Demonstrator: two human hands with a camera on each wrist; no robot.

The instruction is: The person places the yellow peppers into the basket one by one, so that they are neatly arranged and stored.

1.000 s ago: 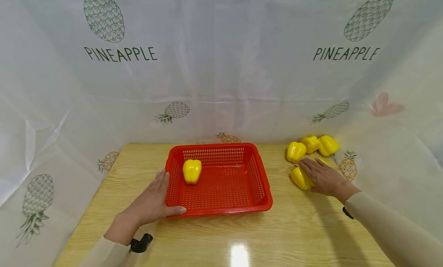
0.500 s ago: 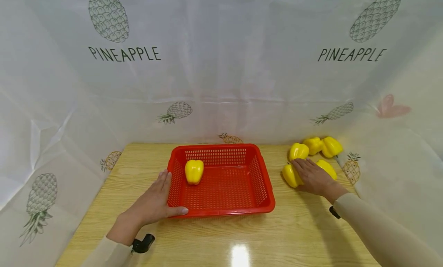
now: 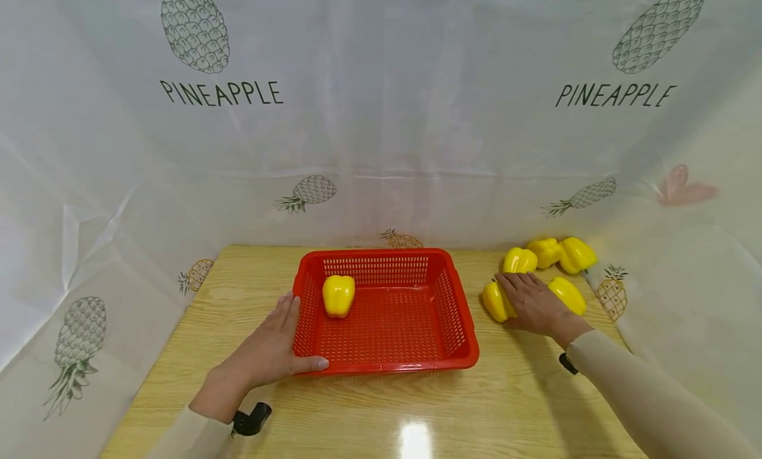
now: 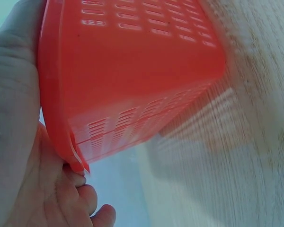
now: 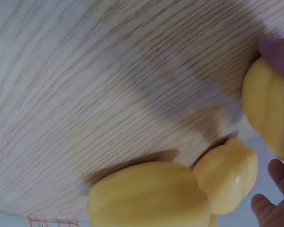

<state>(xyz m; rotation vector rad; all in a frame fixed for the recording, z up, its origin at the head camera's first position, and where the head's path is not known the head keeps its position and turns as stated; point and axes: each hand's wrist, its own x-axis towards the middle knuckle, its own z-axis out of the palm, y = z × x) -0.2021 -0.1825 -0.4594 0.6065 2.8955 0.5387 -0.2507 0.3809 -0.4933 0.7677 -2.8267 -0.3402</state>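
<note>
A red plastic basket [image 3: 381,364] stands on the wooden table with one yellow bell pepper [image 3: 338,295] inside, toward its left end. My left hand [image 3: 264,353] holds the basket's near left corner, thumb along the front rim and fingers at the left side. In the left wrist view, fingertips [image 4: 87,196] show beside the rim. To the basket's right, my right hand [image 3: 532,307] grips another yellow bell pepper [image 3: 495,302] from above. The right wrist view has its thumb [image 5: 279,54] on one side of that pepper and fingers [image 5: 280,175] on the other.
Several more yellow bell peppers lie around the right hand: one pepper [image 3: 520,260] just behind it, two by the back curtain, and one pepper [image 3: 567,295] to its right. A pineapple-print curtain [image 3: 405,148] encloses the back and sides of the table [image 3: 357,413].
My right hand has moved left with the gripped pepper, uncovering the pepper to its right. The left hand stays at the basket corner. The head view has shifted slightly.
</note>
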